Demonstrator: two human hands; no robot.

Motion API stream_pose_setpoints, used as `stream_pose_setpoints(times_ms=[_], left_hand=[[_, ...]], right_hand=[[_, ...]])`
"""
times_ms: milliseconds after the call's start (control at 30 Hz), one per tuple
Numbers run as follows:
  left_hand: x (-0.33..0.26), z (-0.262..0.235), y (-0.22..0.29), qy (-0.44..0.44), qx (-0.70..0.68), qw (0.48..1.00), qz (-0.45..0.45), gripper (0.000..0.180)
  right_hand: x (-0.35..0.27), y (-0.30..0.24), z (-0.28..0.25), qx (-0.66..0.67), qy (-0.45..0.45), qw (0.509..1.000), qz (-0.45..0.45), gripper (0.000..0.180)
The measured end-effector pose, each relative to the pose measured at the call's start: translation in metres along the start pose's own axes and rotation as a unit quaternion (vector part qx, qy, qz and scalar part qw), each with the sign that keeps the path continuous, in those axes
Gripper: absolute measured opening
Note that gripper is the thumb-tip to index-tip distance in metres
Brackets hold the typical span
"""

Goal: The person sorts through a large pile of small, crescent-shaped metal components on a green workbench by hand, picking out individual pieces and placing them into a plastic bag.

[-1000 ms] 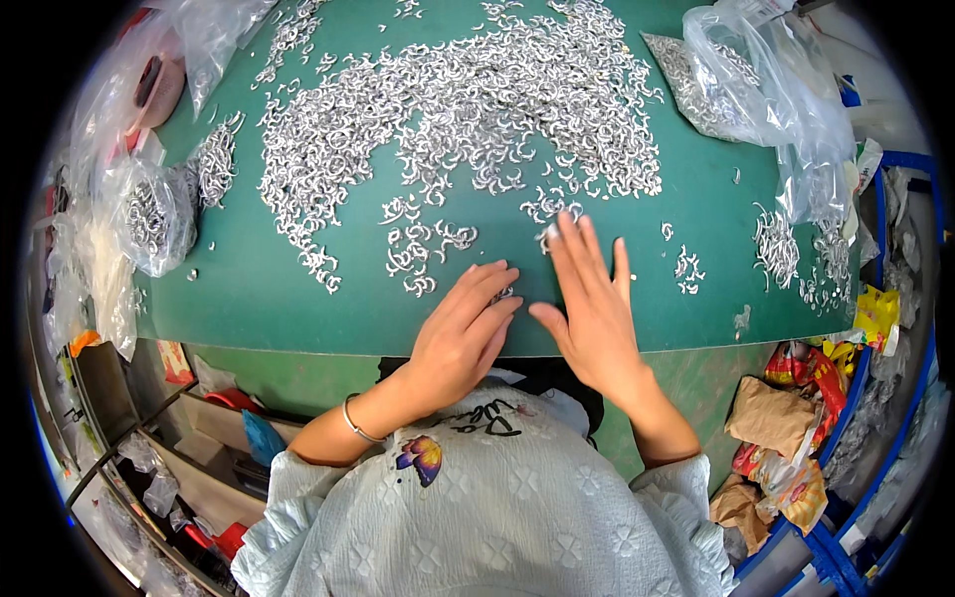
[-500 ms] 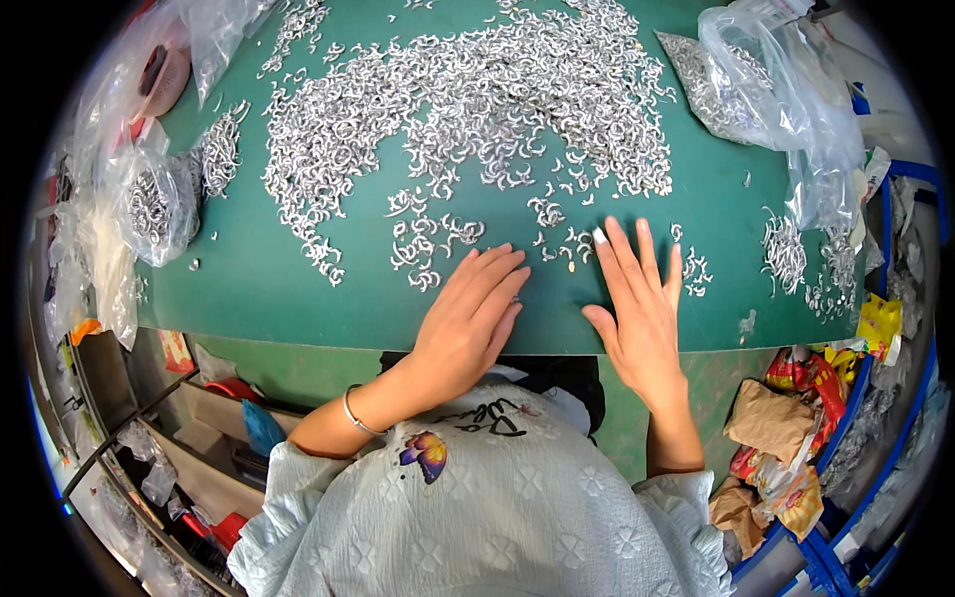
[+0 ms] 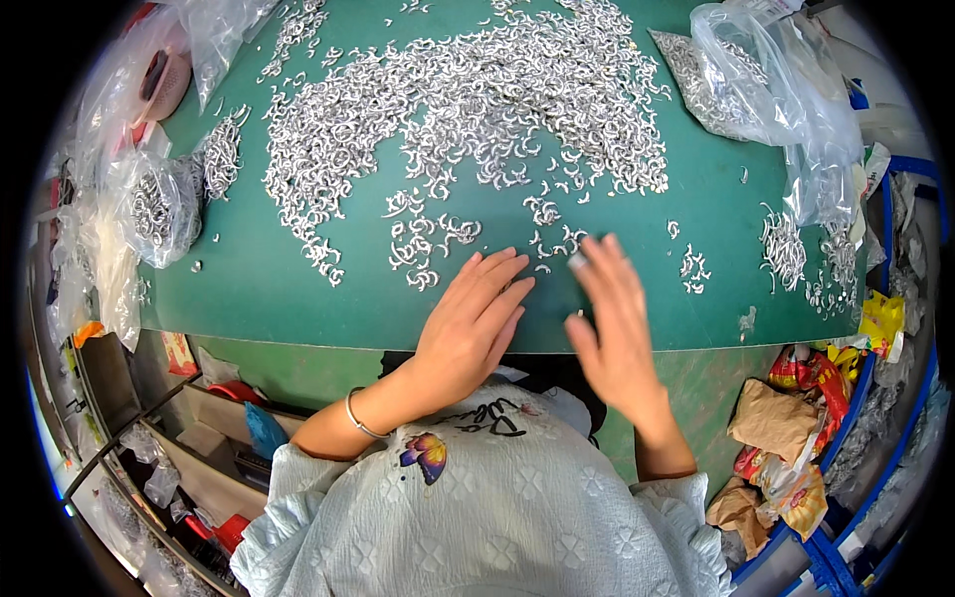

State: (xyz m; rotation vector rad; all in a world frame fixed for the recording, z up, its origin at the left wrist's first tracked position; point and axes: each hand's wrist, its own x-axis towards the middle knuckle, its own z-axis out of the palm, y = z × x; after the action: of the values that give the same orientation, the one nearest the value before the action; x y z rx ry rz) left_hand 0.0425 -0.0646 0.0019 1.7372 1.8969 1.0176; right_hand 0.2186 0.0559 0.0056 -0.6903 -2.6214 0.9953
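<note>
A broad heap of small silvery, C-shaped curved pieces (image 3: pixel 497 99) covers the far middle of the green tabletop (image 3: pixel 348 308). My left hand (image 3: pixel 470 316) rests palm down near the front edge, its fingers stretched out, close beside a small loose cluster of the pieces (image 3: pixel 426 244). To its right, my right hand (image 3: pixel 619 323) is slightly blurred, with fingers extended and thumb apart. Its fingertips are beside a thin scatter of pieces (image 3: pixel 545 224). Neither hand visibly grips a piece. What lies under the palms is hidden.
Clear plastic bags of similar pieces lie at the right (image 3: pixel 716 90) and left (image 3: pixel 159 209). Smaller piles (image 3: pixel 783 249) sit near the right edge. A pink basket (image 3: pixel 164 90) stands far left. Beside the table are a compartmented shelf (image 3: pixel 199 438) and crumpled packaging (image 3: pixel 776 418).
My right hand has shifted left, toward my left hand, away from the small cluster at its right. My left hand has hardly moved.
</note>
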Motion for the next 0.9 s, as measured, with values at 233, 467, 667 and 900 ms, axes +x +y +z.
stream_pose_setpoints(times_ms=[233,467,667,900], left_hand=[[-0.004,-0.001,-0.001,-0.008,0.010,1.000,0.003,0.032],[-0.008,-0.001,-0.004,0.010,0.002,1.000,0.007,0.032],[-0.006,0.002,-0.003,-0.005,-0.008,0.999,0.037,0.036],[-0.009,0.001,-0.002,-0.008,-0.005,0.999,0.031,0.035]], right_hand=[[0.007,-0.004,-0.006,-0.117,-0.056,0.991,0.020,0.056],[-0.005,-0.013,-0.002,-0.036,-0.048,0.998,-0.005,0.047],[-0.003,-0.014,0.005,-0.060,-0.026,0.998,-0.015,0.043],[0.010,-0.014,0.001,-0.094,-0.033,0.994,-0.032,0.040]])
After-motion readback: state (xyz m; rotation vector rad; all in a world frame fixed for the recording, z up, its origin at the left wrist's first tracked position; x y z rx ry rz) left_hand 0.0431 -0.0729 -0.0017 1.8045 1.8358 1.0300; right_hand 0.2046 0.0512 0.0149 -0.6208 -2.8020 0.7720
